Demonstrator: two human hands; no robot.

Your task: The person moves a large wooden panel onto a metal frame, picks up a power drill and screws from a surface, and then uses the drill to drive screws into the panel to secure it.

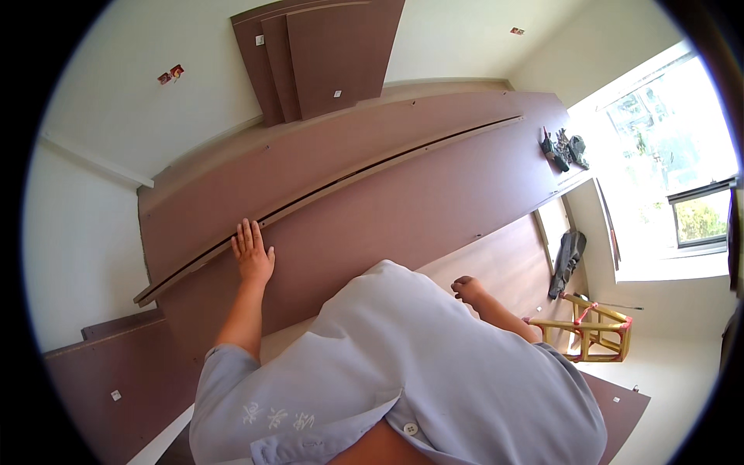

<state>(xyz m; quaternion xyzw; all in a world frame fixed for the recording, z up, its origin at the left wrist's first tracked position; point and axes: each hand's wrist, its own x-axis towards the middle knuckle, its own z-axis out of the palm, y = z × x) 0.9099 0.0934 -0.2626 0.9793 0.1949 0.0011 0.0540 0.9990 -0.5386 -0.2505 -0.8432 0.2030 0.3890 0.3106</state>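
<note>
The left hand [253, 252], fingers outstretched, is resting on the long strip [335, 191] along the brown panel [403, 205], seemingly steadying it, while the right hand [467, 289] is curling, contents unclear; any shifting is probably calling for both.

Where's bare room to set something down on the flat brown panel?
Flat brown panel: mostly free between the long, narrow brown strip and the panel's near edge, right of the left hand; a second free band lies between strip and leaning brown boards. Crowded: the right end, under a dark jumble of items.
</note>
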